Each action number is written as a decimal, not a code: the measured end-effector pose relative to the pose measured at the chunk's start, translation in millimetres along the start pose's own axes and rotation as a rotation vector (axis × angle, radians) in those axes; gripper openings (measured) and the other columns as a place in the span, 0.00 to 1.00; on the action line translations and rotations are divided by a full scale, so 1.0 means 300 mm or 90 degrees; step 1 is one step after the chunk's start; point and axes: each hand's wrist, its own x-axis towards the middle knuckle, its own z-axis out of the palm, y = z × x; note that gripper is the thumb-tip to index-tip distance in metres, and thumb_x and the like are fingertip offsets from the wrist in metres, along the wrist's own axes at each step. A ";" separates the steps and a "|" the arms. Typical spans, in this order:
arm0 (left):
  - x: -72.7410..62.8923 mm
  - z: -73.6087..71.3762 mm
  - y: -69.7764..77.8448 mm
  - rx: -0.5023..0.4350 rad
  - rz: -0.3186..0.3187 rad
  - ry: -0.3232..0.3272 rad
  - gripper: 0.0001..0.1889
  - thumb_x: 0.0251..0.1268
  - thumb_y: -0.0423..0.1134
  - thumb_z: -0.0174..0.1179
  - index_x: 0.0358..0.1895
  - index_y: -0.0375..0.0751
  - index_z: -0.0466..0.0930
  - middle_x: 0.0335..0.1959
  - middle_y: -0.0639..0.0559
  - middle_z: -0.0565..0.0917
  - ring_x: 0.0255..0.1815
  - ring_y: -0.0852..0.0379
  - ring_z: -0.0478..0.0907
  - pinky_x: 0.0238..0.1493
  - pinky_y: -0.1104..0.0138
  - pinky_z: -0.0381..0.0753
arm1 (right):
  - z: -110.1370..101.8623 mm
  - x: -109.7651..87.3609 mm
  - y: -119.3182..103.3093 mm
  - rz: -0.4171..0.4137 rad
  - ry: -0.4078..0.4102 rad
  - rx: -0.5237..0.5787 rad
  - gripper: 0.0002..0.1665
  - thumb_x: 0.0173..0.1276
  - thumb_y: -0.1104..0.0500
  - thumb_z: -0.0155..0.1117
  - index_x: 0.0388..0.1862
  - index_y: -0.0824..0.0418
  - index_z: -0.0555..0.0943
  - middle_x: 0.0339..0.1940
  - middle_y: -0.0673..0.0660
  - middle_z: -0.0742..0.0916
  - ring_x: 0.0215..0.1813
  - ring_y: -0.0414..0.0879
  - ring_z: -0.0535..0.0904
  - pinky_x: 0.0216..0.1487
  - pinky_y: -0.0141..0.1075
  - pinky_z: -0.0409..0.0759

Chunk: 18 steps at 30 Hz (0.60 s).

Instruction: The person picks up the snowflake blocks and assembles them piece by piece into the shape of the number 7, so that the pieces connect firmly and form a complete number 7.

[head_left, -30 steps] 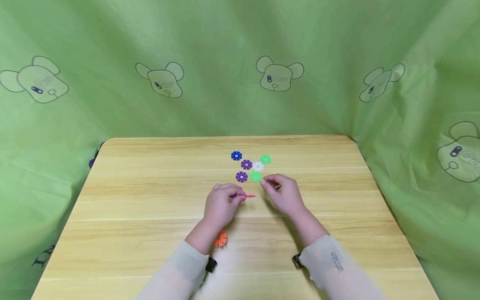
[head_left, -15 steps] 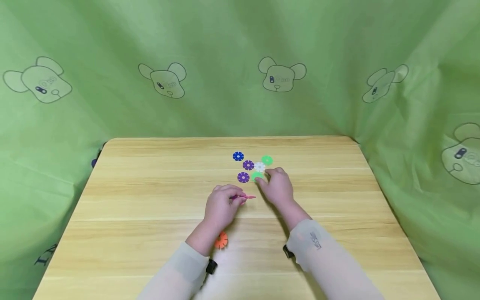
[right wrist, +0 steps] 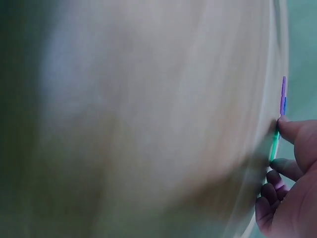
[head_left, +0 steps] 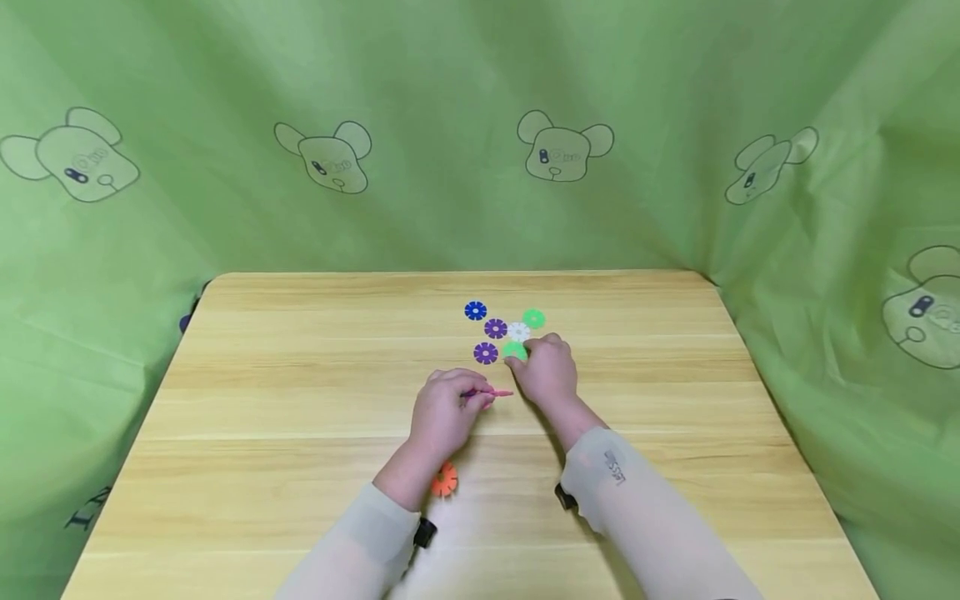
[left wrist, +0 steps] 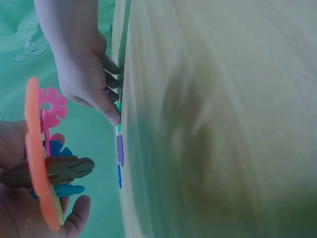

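Note:
My left hand (head_left: pixel 447 410) holds a cluster of slotted snowflake discs in the air above the table. A pink disc (left wrist: pixel 51 108), a brown disc (left wrist: pixel 64 170) and blue pieces show in the left wrist view, along with an orange disc (left wrist: pixel 39 158) seen edge-on. The head view shows the orange disc (head_left: pixel 445 480) beside the left wrist. My right hand (head_left: pixel 550 371) reaches to a light green disc (head_left: pixel 514 352) lying flat on the table. In the right wrist view, thumb and finger pinch this green disc (right wrist: pixel 274 147) at opposite edges.
Around the green disc lie a white disc (head_left: pixel 518 332), two purple discs, one a purple disc (head_left: pixel 485 353) close by, a blue disc (head_left: pixel 476 311) and another green disc (head_left: pixel 534 318). The wooden table (head_left: pixel 300 358) ends at a green curtain (head_left: pixel 435 225).
My right hand has moved left and slightly forward, and its fingers have come down onto the near green disc. The left hand has stayed in place with its cluster.

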 end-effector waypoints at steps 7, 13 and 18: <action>0.001 0.000 0.003 0.003 -0.013 0.000 0.04 0.67 0.41 0.74 0.41 0.48 0.93 0.48 0.56 0.91 0.49 0.52 0.83 0.53 0.58 0.81 | -0.010 0.002 0.010 0.026 -0.009 0.077 0.32 0.68 0.50 0.77 0.64 0.68 0.82 0.56 0.67 0.82 0.59 0.63 0.78 0.63 0.57 0.79; 0.001 0.000 0.002 -0.003 -0.026 -0.004 0.04 0.67 0.41 0.74 0.41 0.48 0.93 0.49 0.56 0.91 0.49 0.52 0.83 0.54 0.58 0.81 | -0.026 -0.015 0.034 0.036 -0.001 0.148 0.28 0.67 0.57 0.78 0.61 0.67 0.80 0.50 0.63 0.85 0.52 0.60 0.82 0.58 0.54 0.81; 0.006 0.002 0.005 0.003 -0.026 0.001 0.04 0.67 0.42 0.74 0.41 0.48 0.93 0.48 0.56 0.91 0.50 0.52 0.83 0.55 0.58 0.81 | -0.040 -0.041 0.062 0.027 0.030 0.199 0.18 0.71 0.64 0.72 0.57 0.66 0.81 0.38 0.58 0.83 0.41 0.54 0.80 0.48 0.48 0.82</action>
